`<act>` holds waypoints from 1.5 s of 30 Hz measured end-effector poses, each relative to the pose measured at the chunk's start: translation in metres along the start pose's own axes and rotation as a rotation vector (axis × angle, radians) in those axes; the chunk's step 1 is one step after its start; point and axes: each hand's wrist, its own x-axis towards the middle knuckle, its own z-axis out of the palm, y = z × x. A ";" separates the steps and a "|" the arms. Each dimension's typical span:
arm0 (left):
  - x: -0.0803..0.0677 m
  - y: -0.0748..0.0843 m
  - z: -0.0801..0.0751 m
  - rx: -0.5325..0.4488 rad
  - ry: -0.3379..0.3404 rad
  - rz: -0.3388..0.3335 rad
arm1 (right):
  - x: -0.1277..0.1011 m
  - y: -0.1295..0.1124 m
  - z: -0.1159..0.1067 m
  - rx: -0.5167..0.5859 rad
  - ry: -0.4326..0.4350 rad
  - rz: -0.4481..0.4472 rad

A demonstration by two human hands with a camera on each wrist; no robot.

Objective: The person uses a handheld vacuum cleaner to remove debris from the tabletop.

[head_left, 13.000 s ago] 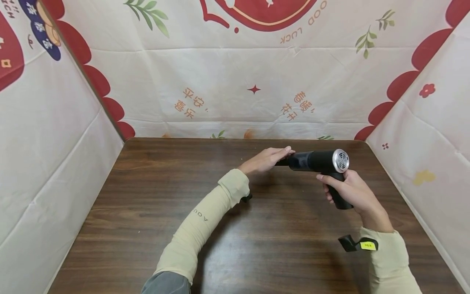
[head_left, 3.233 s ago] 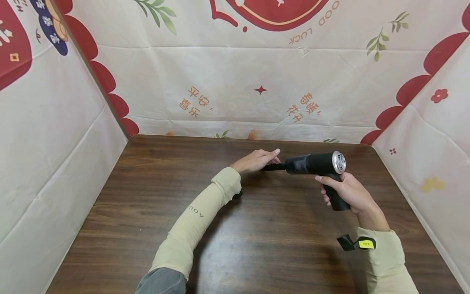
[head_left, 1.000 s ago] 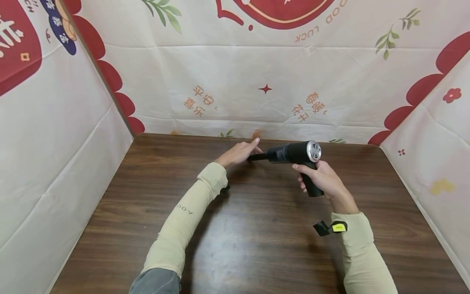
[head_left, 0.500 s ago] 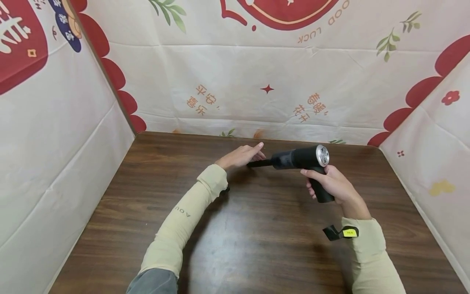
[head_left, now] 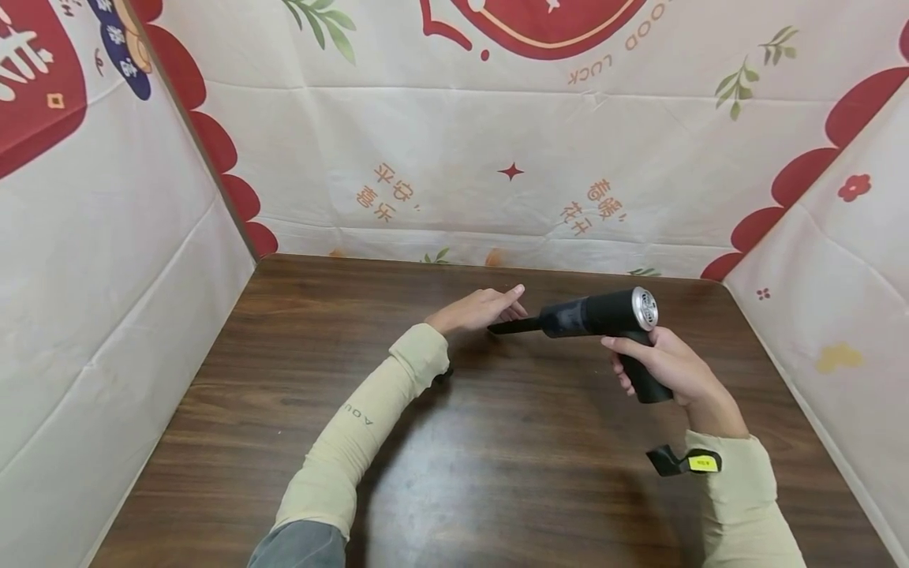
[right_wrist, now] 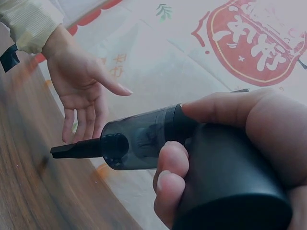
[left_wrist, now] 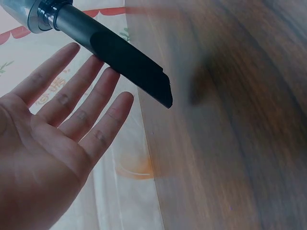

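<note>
since half a second ago we note the handheld vacuum (head_left: pixel 600 314) has shifted slightly rightward over the table (head_left: pixel 298 371), and the left hand (head_left: pixel 477 309) has kept pace beside its tip

we find the right hand (head_left: pixel 663 367) wrapped firmly round the vacuum's black grip, index finger laid along the body, the tool held clear above the table near the far edge. the flat crevice nozzle (left_wrist: pixel 122 60) points left, toward the left hand, which is spread flat, fingers straight and slightly apart, palm facing the nozzle tip; in the left wrist view the nozzle passes just in front of the fingertips, and we cannot tell whether it touches them

in our judgement, the step is best done by keeping the nozzle level and steady and the palm open just before the mouth, without blocking it

legible writing: "aou" on the left sleeve (head_left: pixel 365 430); "ood luck" printed reversed on the backdrop (head_left: pixel 454 158), with mirrored chinese characters in orange. a yellow label on the right wrist strap (head_left: pixel 703 463) is too small to read
</note>
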 end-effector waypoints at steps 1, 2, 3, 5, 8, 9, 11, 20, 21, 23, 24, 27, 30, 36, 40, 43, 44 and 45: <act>0.000 0.000 0.001 0.004 -0.002 -0.003 | 0.000 0.000 0.000 -0.001 0.000 -0.001; 0.000 0.001 0.001 0.008 -0.003 -0.005 | -0.001 0.001 -0.001 -0.002 0.001 0.000; 0.000 0.001 0.002 0.011 -0.005 -0.006 | -0.001 0.001 -0.001 -0.004 0.002 -0.001; 0.000 0.001 0.003 0.017 -0.008 -0.007 | -0.001 0.002 -0.001 -0.008 0.002 -0.001; 0.000 0.001 0.005 0.021 -0.011 -0.009 | -0.002 0.003 0.000 -0.008 -0.002 -0.004; 0.000 0.001 0.005 0.022 -0.011 -0.008 | -0.002 0.003 0.000 -0.008 -0.003 -0.006; 0.000 0.001 0.005 0.025 -0.008 -0.010 | -0.003 0.003 0.000 -0.005 -0.005 -0.007; 0.001 -0.001 0.006 0.013 -0.011 -0.009 | -0.003 0.004 0.000 -0.011 -0.010 -0.017; 0.001 -0.001 0.006 0.011 -0.010 -0.008 | -0.003 0.003 0.000 -0.013 -0.009 -0.018; 0.001 -0.001 0.006 0.011 -0.006 -0.007 | -0.003 0.004 0.000 -0.014 -0.007 -0.017; 0.001 -0.001 0.006 0.008 -0.004 -0.006 | -0.003 0.004 0.000 -0.016 -0.007 -0.017; 0.001 -0.001 0.006 0.006 0.001 -0.003 | -0.003 0.005 -0.001 -0.015 -0.001 -0.014; 0.000 0.000 0.006 0.000 0.004 0.002 | -0.004 0.006 -0.002 -0.013 -0.007 -0.018; -0.005 -0.001 0.005 -0.033 0.000 0.004 | -0.003 0.010 -0.004 0.023 -0.051 -0.026; -0.010 -0.002 0.004 -0.029 -0.011 -0.001 | 0.000 0.015 -0.007 0.080 -0.113 -0.028; -0.013 -0.003 0.003 -0.005 -0.022 -0.004 | 0.002 0.019 -0.007 0.135 -0.145 -0.004; -0.014 -0.003 0.003 0.001 -0.024 -0.006 | 0.002 0.020 -0.007 0.153 -0.151 0.005; -0.015 -0.003 0.002 0.006 -0.025 -0.007 | 0.003 0.021 -0.007 0.173 -0.155 0.017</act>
